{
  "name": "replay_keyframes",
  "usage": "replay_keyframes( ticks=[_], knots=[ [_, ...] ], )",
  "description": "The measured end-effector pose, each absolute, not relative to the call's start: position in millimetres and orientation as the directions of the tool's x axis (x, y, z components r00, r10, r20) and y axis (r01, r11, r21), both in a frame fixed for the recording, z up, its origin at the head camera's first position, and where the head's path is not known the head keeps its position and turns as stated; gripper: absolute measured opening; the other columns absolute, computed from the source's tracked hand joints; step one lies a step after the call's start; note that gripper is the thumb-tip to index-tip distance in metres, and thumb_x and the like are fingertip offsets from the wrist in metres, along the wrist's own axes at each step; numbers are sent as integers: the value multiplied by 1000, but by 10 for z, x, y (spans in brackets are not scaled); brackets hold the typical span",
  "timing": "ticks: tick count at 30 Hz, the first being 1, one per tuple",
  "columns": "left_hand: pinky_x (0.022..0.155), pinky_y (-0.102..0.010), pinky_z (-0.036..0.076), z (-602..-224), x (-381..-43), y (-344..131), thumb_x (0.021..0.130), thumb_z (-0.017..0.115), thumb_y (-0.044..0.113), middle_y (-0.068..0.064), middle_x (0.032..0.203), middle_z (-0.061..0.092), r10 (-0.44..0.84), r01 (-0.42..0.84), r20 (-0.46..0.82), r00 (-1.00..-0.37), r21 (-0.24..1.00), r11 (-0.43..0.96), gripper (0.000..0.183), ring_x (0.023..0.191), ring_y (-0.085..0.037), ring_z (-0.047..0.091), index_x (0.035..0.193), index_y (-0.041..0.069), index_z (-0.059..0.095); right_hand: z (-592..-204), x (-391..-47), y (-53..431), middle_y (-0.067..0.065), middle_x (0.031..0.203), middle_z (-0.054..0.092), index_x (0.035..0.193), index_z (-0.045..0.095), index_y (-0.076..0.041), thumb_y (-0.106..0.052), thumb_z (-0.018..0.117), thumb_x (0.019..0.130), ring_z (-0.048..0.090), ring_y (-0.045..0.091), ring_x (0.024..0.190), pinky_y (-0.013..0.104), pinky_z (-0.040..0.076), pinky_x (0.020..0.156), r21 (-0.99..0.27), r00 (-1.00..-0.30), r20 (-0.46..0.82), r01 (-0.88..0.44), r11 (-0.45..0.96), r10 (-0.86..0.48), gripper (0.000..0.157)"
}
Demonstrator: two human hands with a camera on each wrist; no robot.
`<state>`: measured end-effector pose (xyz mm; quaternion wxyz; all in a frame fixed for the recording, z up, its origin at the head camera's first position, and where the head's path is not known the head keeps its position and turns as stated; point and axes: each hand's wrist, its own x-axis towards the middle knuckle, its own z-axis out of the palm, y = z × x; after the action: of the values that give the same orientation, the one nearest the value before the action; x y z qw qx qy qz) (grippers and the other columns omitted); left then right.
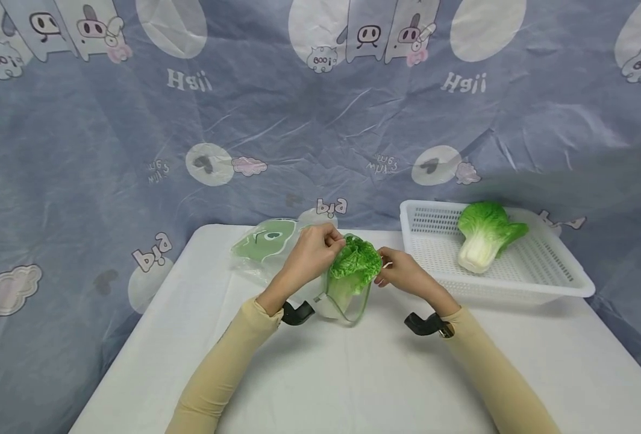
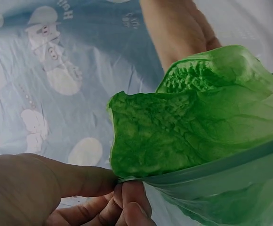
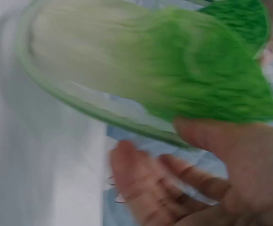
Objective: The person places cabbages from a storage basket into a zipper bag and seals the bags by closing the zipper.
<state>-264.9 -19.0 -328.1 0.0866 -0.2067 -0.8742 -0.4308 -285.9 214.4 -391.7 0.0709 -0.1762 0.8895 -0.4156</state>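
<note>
A leafy Chinese cabbage (image 1: 355, 259) stands tilted in a clear zip bag (image 1: 353, 323) with a green rim, its curly leaf tops above the opening. My left hand (image 1: 311, 253) pinches the bag's edge between thumb and fingers, plainly seen in the left wrist view at the bag's rim (image 2: 207, 168). On the other side my right hand (image 1: 407, 275) is beside the bag. In the right wrist view its thumb (image 3: 207, 136) lies by the leaves and rim, while the fingers are spread apart below, blurred. The cabbage's pale base shows through the bag.
A white perforated basket (image 1: 515, 284) stands at the back right with another Chinese cabbage (image 1: 483, 235) lying in it. Behind my left hand lies a clear plastic bag with a green cartoon face (image 1: 268, 241). A printed blue-grey curtain (image 1: 299, 120) hangs behind the white table (image 1: 353, 386).
</note>
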Motion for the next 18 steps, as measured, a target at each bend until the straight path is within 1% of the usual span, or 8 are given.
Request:
replay_keyframes(
  ticks=[1, 3, 5, 7, 9, 12, 15, 18],
  knots=[
    [55, -23, 45, -3284, -2650, -190, 93, 63, 14, -1, 70, 63, 291, 439, 330, -898, 719, 539, 12, 57, -12, 56, 86, 5, 69, -3967, -2881, 2123, 21, 100, 67, 119, 56, 3, 1, 54, 90, 71, 30, 79, 36, 59, 69, -765, -929, 47, -270, 585, -367, 30],
    [54, -23, 45, -3288, -2647, -193, 93, 62, 14, -1, 71, 64, 294, 438, 326, -898, 721, 537, 13, 58, -12, 56, 87, 5, 69, -4034, -2911, 2083, 19, 98, 69, 115, 60, 0, 1, 56, 91, 70, 24, 77, 37, 59, 70, -771, -931, 102, -297, 564, -351, 24],
    [55, -23, 46, -3283, -2643, -203, 94, 62, 15, -2, 73, 65, 289, 431, 322, -901, 728, 534, 13, 59, -12, 57, 88, 5, 69, -4046, -2918, 2045, 14, 93, 70, 114, 61, -3, -4, 59, 93, 70, 18, 74, 36, 58, 71, -772, -940, 146, -302, 559, -307, 22],
    [55, -24, 47, -3267, -2639, -221, 94, 62, 17, -3, 74, 66, 280, 423, 319, -905, 743, 519, 13, 60, -12, 58, 89, 7, 68, -4025, -2913, 2025, 12, 85, 71, 117, 59, -3, -8, 59, 95, 69, 18, 68, 37, 58, 69, -805, -948, 180, -296, 515, -264, 22],
    [57, -25, 47, -3242, -2637, -247, 95, 62, 19, -3, 75, 66, 260, 423, 335, -906, 759, 494, 13, 62, -12, 58, 89, 9, 67, -3964, -2881, 2013, 9, 80, 71, 119, 55, -3, -15, 57, 97, 68, 19, 65, 40, 58, 69, -858, -957, 184, -268, 439, -224, 25],
    [60, -26, 46, -3194, -2640, -300, 94, 64, 23, -2, 74, 65, 222, 451, 393, -893, 784, 426, 13, 64, -13, 57, 90, 11, 68, -3838, -2813, 2009, 4, 74, 69, 117, 52, -3, -18, 57, 98, 68, 19, 64, 42, 58, 69, -934, -967, 174, -222, 281, -186, 25],
    [60, -28, 45, -3140, -2634, -365, 94, 64, 27, -2, 73, 63, 187, 494, 457, -869, 798, 345, 16, 64, -15, 55, 92, 13, 70, -3669, -2717, 1998, -2, 72, 68, 109, 53, -4, -21, 60, 96, 67, 15, 63, 36, 59, 67, -977, -978, 141, -162, 136, -153, 22],
    [64, -29, 48, -3092, -2611, -434, 96, 61, 31, -3, 78, 65, 155, 521, 497, -854, 809, 273, 21, 68, -17, 59, 95, 12, 70, -3510, -2634, 1979, -4, 73, 69, 102, 54, -5, -22, 66, 93, 64, 11, 61, 28, 58, 64, -993, -988, 112, -115, 24, -105, 23]
  ],
)
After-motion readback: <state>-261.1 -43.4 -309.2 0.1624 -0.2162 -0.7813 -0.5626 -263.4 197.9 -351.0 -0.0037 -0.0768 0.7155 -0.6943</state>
